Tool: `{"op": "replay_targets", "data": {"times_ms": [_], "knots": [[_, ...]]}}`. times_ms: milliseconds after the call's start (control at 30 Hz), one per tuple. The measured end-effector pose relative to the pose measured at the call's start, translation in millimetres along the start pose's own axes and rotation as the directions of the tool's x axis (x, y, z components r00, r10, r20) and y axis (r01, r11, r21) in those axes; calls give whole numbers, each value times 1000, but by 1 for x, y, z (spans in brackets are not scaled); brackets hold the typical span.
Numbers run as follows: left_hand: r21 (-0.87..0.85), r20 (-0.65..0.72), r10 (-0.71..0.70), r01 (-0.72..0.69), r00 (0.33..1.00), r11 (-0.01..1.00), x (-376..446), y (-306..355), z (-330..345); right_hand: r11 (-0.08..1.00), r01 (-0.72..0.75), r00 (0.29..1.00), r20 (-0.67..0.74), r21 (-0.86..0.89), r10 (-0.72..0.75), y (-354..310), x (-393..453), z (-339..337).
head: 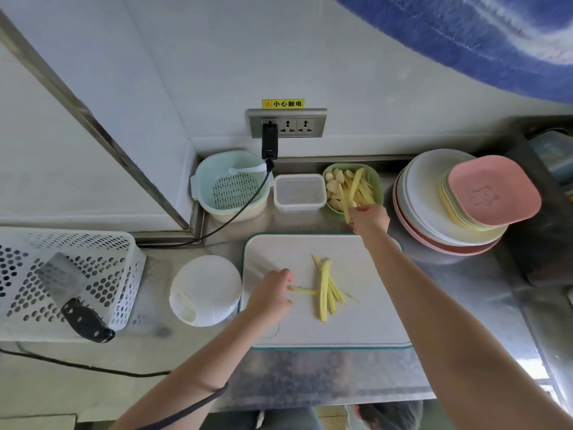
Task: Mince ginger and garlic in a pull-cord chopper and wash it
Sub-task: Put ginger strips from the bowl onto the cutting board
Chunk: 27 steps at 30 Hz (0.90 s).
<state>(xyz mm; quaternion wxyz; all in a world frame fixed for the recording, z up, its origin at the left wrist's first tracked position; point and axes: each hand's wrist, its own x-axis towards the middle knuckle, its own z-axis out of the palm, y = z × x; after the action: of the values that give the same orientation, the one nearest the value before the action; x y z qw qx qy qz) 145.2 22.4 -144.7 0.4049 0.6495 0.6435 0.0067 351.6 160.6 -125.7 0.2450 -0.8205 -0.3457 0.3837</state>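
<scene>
On the steel counter (465,290) a white cutting board (366,324) is lying near the front edge, carrying a small bunch of ginger strips (325,290) laid lengthwise near its middle. The left hand (273,293) is resting on the board's left half, its fingers pinching the end of a single ginger strip (302,290) that is pointing toward the bunch. The right hand (370,218) is reaching past the board's far edge to the green bowl (376,181) — it is gripping a few ginger strips at the bowl's near rim, with one strip hanging down below the fingers. Inside the bowl, peeled garlic cloves (335,181) are sitting on the left and more ginger on the right. The white chopper (204,290), lid on, is standing just beside the board's left edge. Along the counter's back edge a clear lidded box (299,192) is sitting between the green bowl and a pale blue colander (231,184). A stack of plates (459,206) is occupying the back right corner — a cleaver (74,293) is lying across a white perforated basket (68,252) at the left edge.
</scene>
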Motion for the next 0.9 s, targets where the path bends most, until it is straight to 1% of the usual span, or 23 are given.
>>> {"op": "replay_targets", "data": {"times_ms": [67, 100, 133, 200, 233, 333, 367, 433, 467, 533, 600, 667, 733, 833, 900], "knots": [[202, -21, 78, -72, 997, 977, -3, 0, -1, 982, -116, 990, 97, 148, 102, -2, -1, 0], [308, -21, 122, -110, 992, 945, -3, 1, -1, 959, -181, 977, 155, 218, 148, -4, -2, 1], [402, -11, 167, -148, 986, 904, -3, 2, -1, 941, -216, 967, 187, 262, 170, -7, -3, 4], [517, 13, 219, -194, 976, 834, -1, 3, 0, 926, -216, 972, 156, 310, 174, -10, -2, 10], [549, 23, 222, -198, 975, 812, 0, 4, 0, 917, -213, 975, 128, 337, 179, -10, -2, 12], [618, 69, 247, -236, 966, 750, 5, 9, -1, 903, -198, 980, 107, 382, 170, -7, -10, 8], [640, 84, 267, -258, 960, 724, 6, 10, -1, 916, -157, 987, 93, 370, 132, -4, -17, 4], [677, 96, 302, -285, 948, 679, 7, 10, 1, 950, -13, 1000, 21, 313, 6, 12, -39, -4], [684, 94, 311, -288, 946, 670, 8, 9, 2, 965, 55, 998, -35, 255, -48, 25, -54, -8], [678, 87, 322, -293, 943, 674, 8, 7, 1, 985, 132, 987, -110, 114, -120, 54, -90, -12], [664, 105, 342, -322, 934, 674, 7, 7, -1, 982, 189, 979, -80, 17, -187, 82, -119, -6], [638, 130, 358, -354, 925, 684, 6, 7, -2, 968, 240, 971, 4, -79, -240, 101, -135, 7], [608, 157, 377, -390, 913, 692, 4, 8, 0, 946, 279, 960, 43, -166, -276, 112, -143, 19], [568, 205, 430, -465, 879, 679, -1, 9, 4, 952, 265, 963, -15, -151, -271, 114, -147, 29], [517, 163, 459, -472, 874, 715, -5, 8, 8, 955, 216, 975, -8, -201, -222, 112, -146, 34]]}}
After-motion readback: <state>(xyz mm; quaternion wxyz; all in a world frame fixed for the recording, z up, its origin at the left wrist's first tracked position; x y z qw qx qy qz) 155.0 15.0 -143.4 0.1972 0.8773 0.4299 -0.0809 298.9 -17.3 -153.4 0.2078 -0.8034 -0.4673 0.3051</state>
